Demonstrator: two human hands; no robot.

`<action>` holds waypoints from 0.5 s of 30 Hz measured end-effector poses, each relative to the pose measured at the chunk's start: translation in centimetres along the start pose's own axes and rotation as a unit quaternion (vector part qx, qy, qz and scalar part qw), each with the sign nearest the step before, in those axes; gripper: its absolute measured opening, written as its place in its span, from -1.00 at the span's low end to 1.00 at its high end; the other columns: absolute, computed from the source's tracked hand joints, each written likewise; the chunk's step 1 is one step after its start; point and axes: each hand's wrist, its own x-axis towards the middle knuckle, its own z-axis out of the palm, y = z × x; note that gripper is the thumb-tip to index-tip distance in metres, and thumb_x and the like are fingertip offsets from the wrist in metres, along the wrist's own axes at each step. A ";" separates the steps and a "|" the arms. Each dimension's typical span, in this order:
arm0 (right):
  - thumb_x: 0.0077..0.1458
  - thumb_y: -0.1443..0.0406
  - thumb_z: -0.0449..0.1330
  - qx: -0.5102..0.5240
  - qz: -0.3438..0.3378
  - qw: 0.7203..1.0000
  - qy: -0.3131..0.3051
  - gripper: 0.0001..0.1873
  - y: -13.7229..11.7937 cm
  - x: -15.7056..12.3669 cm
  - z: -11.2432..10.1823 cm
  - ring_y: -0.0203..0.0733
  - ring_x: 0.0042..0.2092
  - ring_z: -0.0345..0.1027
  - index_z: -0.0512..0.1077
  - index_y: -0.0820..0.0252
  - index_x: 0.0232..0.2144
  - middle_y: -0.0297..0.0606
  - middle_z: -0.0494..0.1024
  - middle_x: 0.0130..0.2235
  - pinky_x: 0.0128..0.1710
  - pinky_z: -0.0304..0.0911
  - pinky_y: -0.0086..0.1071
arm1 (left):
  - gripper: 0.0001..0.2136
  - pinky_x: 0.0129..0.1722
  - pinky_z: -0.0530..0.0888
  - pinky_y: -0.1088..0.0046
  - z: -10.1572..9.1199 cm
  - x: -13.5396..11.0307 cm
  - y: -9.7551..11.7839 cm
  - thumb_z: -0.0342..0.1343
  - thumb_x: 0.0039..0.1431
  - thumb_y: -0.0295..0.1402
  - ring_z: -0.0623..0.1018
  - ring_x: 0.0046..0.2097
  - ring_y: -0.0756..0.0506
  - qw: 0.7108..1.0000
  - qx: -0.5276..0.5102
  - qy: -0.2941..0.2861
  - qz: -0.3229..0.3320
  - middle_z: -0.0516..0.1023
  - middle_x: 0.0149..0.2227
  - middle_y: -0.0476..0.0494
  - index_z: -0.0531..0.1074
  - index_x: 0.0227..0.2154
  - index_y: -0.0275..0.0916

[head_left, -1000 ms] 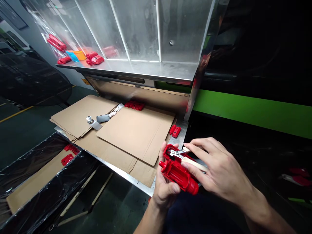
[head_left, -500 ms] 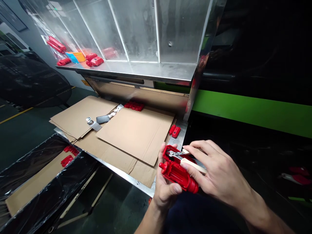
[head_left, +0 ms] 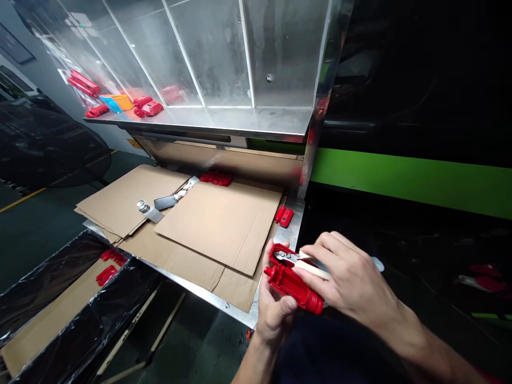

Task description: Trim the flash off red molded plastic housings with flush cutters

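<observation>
My left hand [head_left: 272, 316] is wrapped round a red plastic housing [head_left: 295, 290], held with its hollow, ribbed inside facing up and a threaded round end toward the lower right. My right hand [head_left: 348, 273] grips a pair of nippers [head_left: 314, 270] by the pale handles. Their metal head lies within the upper hollow of the housing; what the jaw tips touch is hidden. Beyond my hands, small red plastic parts [head_left: 284, 216] rest on the metal table edge.
Cardboard sheets [head_left: 220, 226] cover the metal table. A phone [head_left: 165, 202], a metal knob-like piece [head_left: 142, 206] and a row of red parts [head_left: 216, 178] lie there. A shelf [head_left: 240, 120] stands behind. At lower left is a black-lined bin [head_left: 76, 314] holding red parts.
The camera view has shifted a little, so the table and shelf appear slightly lower and further left. Both hands keep their hold, and the nippers' head is still inside the housing.
</observation>
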 end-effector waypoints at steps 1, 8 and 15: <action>0.23 0.15 0.18 0.002 0.006 1.000 -0.014 -0.78 0.2 0.0 -0.3 -0.17 -0.24 0.24 0.46 0.19 -0.22 -0.26 0.42 -0.29 -0.23 0.23 -0.25 | 0.03 0.26 0.31 0.09 -0.1 0.0 0.0 0.45 -0.10 -0.21 0.34 0.24 -0.34 1.000 -0.001 -0.001 0.005 0.23 0.30 -0.22 -0.08 0.36 0.07; 0.07 0.07 0.33 0.093 0.053 0.993 0.042 -0.59 1.1 0.5 -2.0 -0.22 -0.18 0.39 0.36 0.13 -0.13 -0.22 0.42 -0.09 -0.20 0.37 -0.34 | -0.22 0.17 0.37 -0.09 0.1 0.0 0.4 0.30 0.02 -0.03 0.42 0.17 -0.41 0.999 -0.039 -0.020 -0.017 0.47 0.10 -0.33 0.17 0.28 -0.08; 0.10 0.30 0.28 0.218 0.068 0.974 0.014 -0.74 0.8 1.7 -0.3 -0.32 -0.32 0.42 0.31 0.13 -0.18 -0.38 0.51 -0.29 -0.33 0.33 -0.47 | -0.43 0.05 0.46 -0.07 1.4 -0.6 1.0 0.10 0.11 0.15 0.57 -0.08 -0.38 0.985 -0.096 -0.075 -0.118 0.60 -0.34 -0.29 0.56 -0.09 -0.27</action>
